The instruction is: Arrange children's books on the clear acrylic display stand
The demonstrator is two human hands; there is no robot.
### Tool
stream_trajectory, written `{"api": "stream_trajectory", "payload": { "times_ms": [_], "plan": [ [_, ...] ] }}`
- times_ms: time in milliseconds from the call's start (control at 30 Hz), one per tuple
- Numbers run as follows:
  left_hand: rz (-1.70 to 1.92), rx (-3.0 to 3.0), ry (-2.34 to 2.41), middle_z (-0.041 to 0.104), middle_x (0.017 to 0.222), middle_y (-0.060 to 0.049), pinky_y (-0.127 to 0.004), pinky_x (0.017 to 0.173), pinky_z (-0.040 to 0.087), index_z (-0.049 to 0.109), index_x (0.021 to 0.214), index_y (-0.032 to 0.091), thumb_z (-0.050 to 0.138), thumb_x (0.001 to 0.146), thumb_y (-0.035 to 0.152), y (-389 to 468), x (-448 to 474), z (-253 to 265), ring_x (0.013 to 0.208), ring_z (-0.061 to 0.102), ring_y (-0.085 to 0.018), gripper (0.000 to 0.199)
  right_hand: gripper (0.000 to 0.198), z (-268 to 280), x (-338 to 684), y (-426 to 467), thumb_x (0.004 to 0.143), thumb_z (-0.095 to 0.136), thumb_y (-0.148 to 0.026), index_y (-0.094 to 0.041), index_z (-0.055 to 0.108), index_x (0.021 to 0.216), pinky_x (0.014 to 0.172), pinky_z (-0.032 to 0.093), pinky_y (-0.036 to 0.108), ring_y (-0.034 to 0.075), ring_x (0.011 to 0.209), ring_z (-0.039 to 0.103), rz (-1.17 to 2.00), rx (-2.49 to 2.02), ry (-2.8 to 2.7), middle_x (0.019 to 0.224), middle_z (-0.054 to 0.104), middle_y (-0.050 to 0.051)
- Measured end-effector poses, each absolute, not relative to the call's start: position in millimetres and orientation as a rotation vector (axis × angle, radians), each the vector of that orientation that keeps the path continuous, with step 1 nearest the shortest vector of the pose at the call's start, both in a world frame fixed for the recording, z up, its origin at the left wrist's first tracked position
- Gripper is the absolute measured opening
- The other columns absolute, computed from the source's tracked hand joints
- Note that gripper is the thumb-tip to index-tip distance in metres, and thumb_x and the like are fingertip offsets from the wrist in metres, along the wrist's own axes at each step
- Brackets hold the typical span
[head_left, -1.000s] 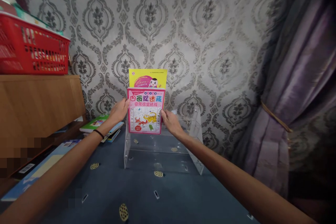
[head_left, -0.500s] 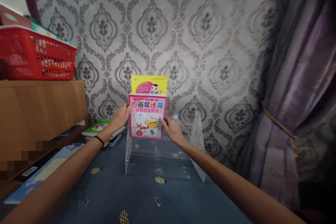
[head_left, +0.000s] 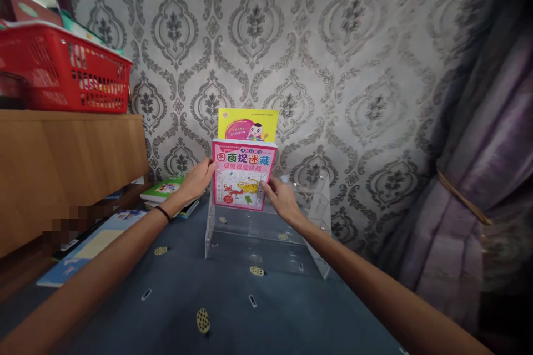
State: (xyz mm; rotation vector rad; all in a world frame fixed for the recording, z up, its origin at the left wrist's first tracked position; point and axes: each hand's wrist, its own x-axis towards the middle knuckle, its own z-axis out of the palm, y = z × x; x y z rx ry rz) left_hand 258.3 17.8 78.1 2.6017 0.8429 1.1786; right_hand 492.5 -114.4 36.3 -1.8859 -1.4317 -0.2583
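A pink picture book (head_left: 244, 177) with a fox and a tiger on its cover stands upright between my two hands. My left hand (head_left: 202, 177) grips its left edge, the fingers partly behind it. On the right edge my right hand (head_left: 281, 197) pinches the cover, thumb in front. Behind it a yellow book (head_left: 266, 125) shows only its upper part. Both are at the left side of a clear acrylic tiered rack (head_left: 266, 252); whether the pink book rests on a tier I cannot tell.
Left of the rack lies a stack of books (head_left: 160, 189), with a large blue book (head_left: 97, 241) nearer. A red basket (head_left: 83, 69) sits on a wooden cabinet (head_left: 83, 161). The blue patterned cloth (head_left: 225, 310) covers the table. A purple curtain (head_left: 453, 255) hangs at the right.
The camera view has shifted, moving the scene slightly right and up. Both hands still hold the pink book, which looks tilted a little more than before.
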Motion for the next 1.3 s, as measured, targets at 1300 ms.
{"api": "stream_trajectory", "payload": {
  "times_ms": [1300],
  "plan": [
    [0.442, 2.503, 2.009, 0.075, 0.104, -0.012, -0.033, 0.078, 0.050, 0.066, 0.114, 0.021, 0.035, 0.099, 0.040, -45, 5, -37, 0.099, 0.069, -0.029, 0.039, 0.029, -131, 373, -189, 0.101, 0.045, -0.032, -0.024, 0.069, 0.115, 0.101, 0.052, 0.053, 0.028, 0.116, 0.065, -0.063, -1.326, -1.806, 0.118, 0.072, 0.011]
  ]
}}
